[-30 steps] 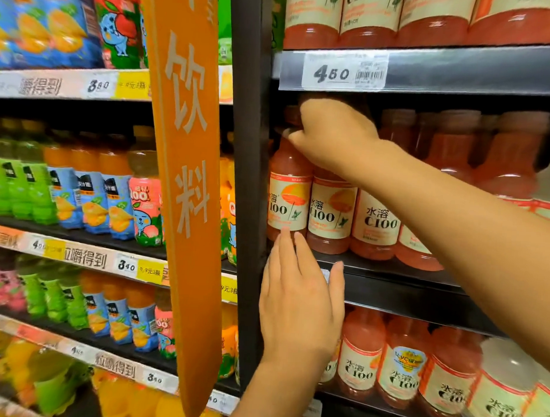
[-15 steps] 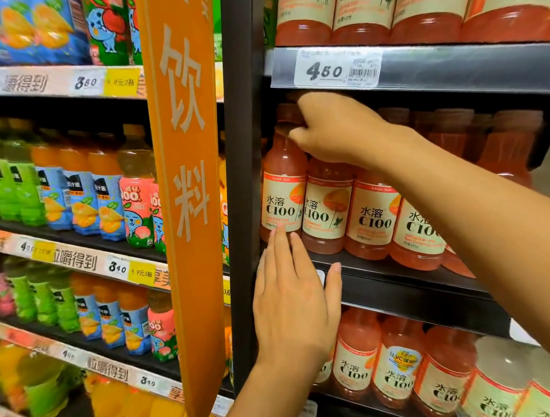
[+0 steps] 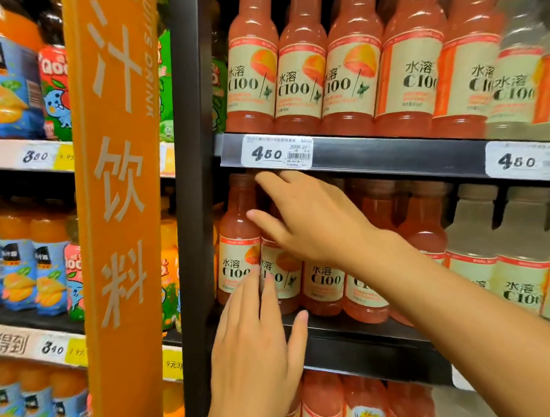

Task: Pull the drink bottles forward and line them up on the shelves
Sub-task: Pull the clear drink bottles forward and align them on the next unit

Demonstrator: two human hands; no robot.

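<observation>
A dark shelf rack (image 3: 380,156) fills the right of the view, beside a tall orange sign (image 3: 116,201). The middle shelf (image 3: 372,335) carries a row of pink drink bottles (image 3: 324,286) standing upright near its front edge, with pale bottles (image 3: 516,282) further right. A price tag (image 3: 276,152) reading 4.50 sits on the rail above them.

The right hand (image 3: 314,222) reaches in from the right at neck height, fingers spread and relaxed, grasping nothing; its fingertips lie by the necks of the 2 leftmost bottles, though contact is hard to judge. The left hand (image 3: 255,343) comes up from below, fingers straight, tips against the labels of those 2 bottles, palm over the shelf lip.

These look like full plastic bottles: fairly heavy, stiff, smooth and a little slippery at the label. They are tall and narrow, so likely to tip if tugged by the cap alone. Gripping the shoulder or upper body and sliding the base forward seems safest.
</observation>
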